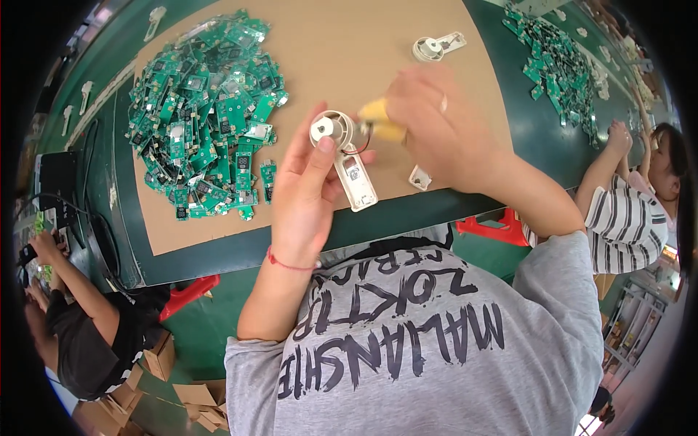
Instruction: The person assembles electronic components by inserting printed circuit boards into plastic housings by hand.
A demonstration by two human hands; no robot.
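Note:
My left hand [304, 189] holds a white plastic casing [358, 182] that looks like half of a small handheld fan. Its round end has a ring with a white motor [322, 126] inside, and my thumb presses beside it. Thin red and dark wires [360, 149] run out from the round end. At the right of that ring, my right hand [436, 127] is closed round a yellow-handled tool [384, 120]. Motion blurs the tool, so its exact kind does not show. The tool's tip is close to the wires; whether it touches them I cannot tell.
A large heap of green circuit boards [211, 109] covers the left of the brown cardboard sheet [342, 43]. Another similar casing [436, 47] lies at the far right, and a white part [419, 178] near the front edge. People work on both sides; more boards [556, 73] lie far right.

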